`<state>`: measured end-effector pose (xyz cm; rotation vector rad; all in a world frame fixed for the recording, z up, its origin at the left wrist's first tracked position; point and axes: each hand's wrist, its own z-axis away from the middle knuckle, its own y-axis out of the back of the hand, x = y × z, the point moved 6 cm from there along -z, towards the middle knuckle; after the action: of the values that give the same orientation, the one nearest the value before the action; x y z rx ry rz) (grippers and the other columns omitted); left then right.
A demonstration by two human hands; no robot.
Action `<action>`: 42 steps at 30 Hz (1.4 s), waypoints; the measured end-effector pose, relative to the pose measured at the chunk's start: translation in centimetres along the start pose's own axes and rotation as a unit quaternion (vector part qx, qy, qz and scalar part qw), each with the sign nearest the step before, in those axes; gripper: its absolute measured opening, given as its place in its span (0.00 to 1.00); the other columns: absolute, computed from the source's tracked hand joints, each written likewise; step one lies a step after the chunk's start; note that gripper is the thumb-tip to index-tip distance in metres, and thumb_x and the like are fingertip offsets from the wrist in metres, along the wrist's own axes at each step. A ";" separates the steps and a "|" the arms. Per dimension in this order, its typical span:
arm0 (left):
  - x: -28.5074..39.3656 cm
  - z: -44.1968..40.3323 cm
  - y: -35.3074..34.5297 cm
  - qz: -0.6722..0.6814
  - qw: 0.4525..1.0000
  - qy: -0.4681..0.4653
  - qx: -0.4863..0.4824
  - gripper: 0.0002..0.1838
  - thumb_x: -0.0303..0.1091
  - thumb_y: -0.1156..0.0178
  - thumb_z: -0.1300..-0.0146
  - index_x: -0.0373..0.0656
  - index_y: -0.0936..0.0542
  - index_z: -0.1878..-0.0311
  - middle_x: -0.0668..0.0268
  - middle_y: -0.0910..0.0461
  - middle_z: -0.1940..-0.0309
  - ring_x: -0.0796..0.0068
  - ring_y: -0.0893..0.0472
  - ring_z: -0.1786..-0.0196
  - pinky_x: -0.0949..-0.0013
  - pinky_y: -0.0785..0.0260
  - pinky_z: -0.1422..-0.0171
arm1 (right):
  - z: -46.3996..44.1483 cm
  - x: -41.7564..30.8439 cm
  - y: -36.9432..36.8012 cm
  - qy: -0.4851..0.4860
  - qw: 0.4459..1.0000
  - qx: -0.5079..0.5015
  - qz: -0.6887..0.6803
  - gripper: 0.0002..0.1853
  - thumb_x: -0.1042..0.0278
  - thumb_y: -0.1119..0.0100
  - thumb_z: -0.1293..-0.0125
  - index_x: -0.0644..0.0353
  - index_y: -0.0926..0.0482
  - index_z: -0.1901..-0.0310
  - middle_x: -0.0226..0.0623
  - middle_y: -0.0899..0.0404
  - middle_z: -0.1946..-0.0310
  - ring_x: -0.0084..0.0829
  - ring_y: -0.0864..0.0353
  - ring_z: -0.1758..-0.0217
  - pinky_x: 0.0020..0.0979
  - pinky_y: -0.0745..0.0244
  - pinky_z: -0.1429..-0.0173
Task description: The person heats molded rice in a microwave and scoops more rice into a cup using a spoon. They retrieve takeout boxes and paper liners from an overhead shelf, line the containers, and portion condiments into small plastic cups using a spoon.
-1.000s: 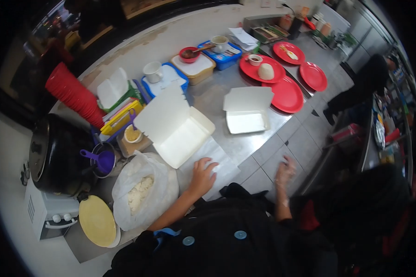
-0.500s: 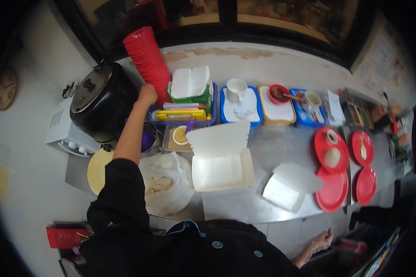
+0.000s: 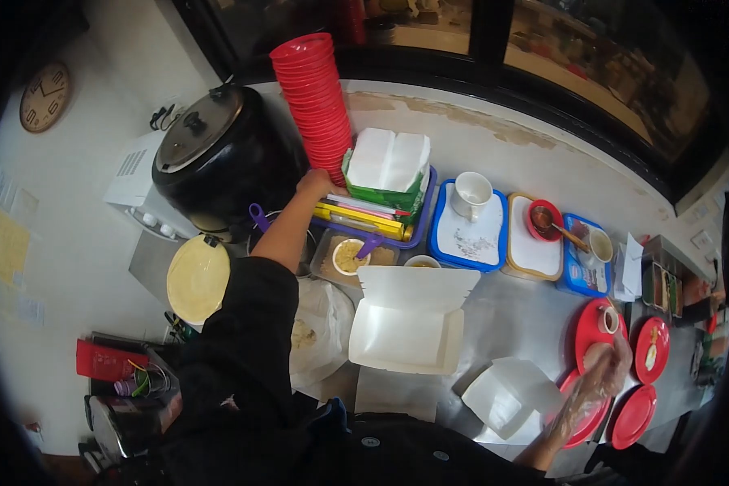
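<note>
My left hand (image 3: 319, 185) reaches between the tall stack of red bowls (image 3: 316, 105) and the purple tray (image 3: 417, 231); its fingertips are hidden behind the yellow and white packets (image 3: 360, 215). In a clear plastic glove, my right hand (image 3: 598, 385) is over the red plates (image 3: 581, 330) at the right, close below a small sauce cup (image 3: 608, 320). Its fingers are blurred, and whether they grip anything cannot be made out. Between my hands stand an open white takeaway box (image 3: 405, 332) and a second open box (image 3: 514, 397).
A large black rice cooker (image 3: 227, 162) stands at the left. White bag (image 3: 324, 324) with rice lies by my left sleeve. Lidded tubs (image 3: 470, 235) carry a white mug (image 3: 471, 194) and a red bowl (image 3: 544, 220). More red plates (image 3: 633, 417) lie far right.
My right hand has risen from below the counter edge to the red plates. My left hand has moved down from the bowl stack's side toward the purple tray. The view has shifted.
</note>
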<state>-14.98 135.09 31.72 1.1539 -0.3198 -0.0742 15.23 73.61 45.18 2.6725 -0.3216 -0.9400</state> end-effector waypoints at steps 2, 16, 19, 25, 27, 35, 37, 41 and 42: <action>0.1 0.0 0.0 -0.011 1.000 -0.001 0.002 0.37 0.61 0.25 0.68 0.37 0.17 0.61 0.58 0.17 0.60 0.63 0.17 0.56 0.63 0.26 0.52 | -1.4 -3.0 -3.5 0.041 0.999 -0.021 -0.008 0.11 0.84 0.50 0.38 0.67 0.22 0.55 0.45 0.21 0.57 0.36 0.22 0.54 0.32 0.28 0.49; 0.2 11.8 9.1 0.520 0.849 -0.096 0.006 0.21 0.38 0.40 0.40 0.29 0.24 0.50 0.53 0.19 0.60 0.65 0.17 0.60 0.69 0.20 0.56 | -0.4 -16.8 -15.4 0.137 0.951 -0.189 -0.202 0.12 0.85 0.43 0.47 0.61 0.21 0.61 0.43 0.22 0.61 0.40 0.22 0.55 0.35 0.28 0.51; 4.2 19.8 9.0 0.605 0.757 -0.236 -0.074 0.22 0.37 0.45 0.34 0.34 0.30 0.41 0.57 0.21 0.53 0.67 0.19 0.51 0.71 0.24 0.50 | 1.1 -20.3 -18.7 0.076 0.912 -0.280 -0.290 0.12 0.80 0.37 0.46 0.61 0.20 0.59 0.41 0.21 0.60 0.38 0.22 0.55 0.33 0.29 0.54; 11.6 26.0 5.8 0.481 0.761 -0.370 -0.232 0.22 0.35 0.45 0.33 0.34 0.30 0.40 0.56 0.23 0.48 0.68 0.20 0.49 0.65 0.25 0.45 | 2.3 -23.6 -20.8 0.139 0.885 -0.276 -0.350 0.14 0.77 0.31 0.50 0.60 0.20 0.59 0.40 0.20 0.60 0.38 0.23 0.59 0.33 0.29 0.58; 10.1 21.4 7.8 0.489 0.813 -0.295 -0.117 0.20 0.39 0.49 0.30 0.35 0.26 0.43 0.56 0.21 0.51 0.69 0.20 0.50 0.69 0.26 0.47 | 1.6 -23.5 -19.9 0.196 0.905 -0.248 -0.286 0.15 0.81 0.31 0.54 0.61 0.20 0.62 0.40 0.21 0.62 0.41 0.24 0.63 0.36 0.30 0.59; 14.2 27.2 5.5 0.478 0.721 -0.421 -0.274 0.29 0.22 0.35 0.44 0.34 0.31 0.38 0.59 0.24 0.47 0.72 0.22 0.48 0.70 0.26 0.46 | 0.7 -23.1 -17.6 0.210 0.913 -0.273 -0.218 0.15 0.83 0.31 0.57 0.60 0.20 0.64 0.38 0.23 0.64 0.39 0.23 0.60 0.34 0.27 0.57; 13.9 26.7 4.4 0.565 0.672 -0.402 -0.259 0.35 0.21 0.31 0.51 0.34 0.32 0.37 0.59 0.25 0.45 0.71 0.24 0.44 0.70 0.27 0.43 | 0.1 -22.3 -17.0 0.106 0.901 -0.276 -0.316 0.14 0.81 0.32 0.54 0.59 0.19 0.63 0.38 0.24 0.64 0.36 0.23 0.58 0.32 0.27 0.54; 14.1 27.0 2.5 0.678 0.579 -0.384 -0.240 0.34 0.21 0.30 0.52 0.35 0.31 0.40 0.59 0.24 0.47 0.69 0.22 0.46 0.68 0.26 0.44 | -0.1 -20.7 -16.0 0.015 0.891 -0.277 -0.360 0.09 0.76 0.33 0.48 0.61 0.18 0.63 0.39 0.25 0.61 0.34 0.24 0.57 0.33 0.28 0.54; 14.5 27.4 2.0 0.679 0.578 -0.383 -0.242 0.34 0.21 0.30 0.52 0.35 0.31 0.40 0.59 0.24 0.47 0.69 0.22 0.46 0.68 0.26 0.44 | -0.1 -20.8 -15.7 0.013 0.892 -0.277 -0.358 0.09 0.76 0.33 0.48 0.61 0.18 0.63 0.39 0.25 0.61 0.34 0.24 0.57 0.33 0.28 0.54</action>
<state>-9.28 108.45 46.62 -0.0032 -1.7878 0.6922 1.21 94.60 51.84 2.2392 0.8758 -0.9739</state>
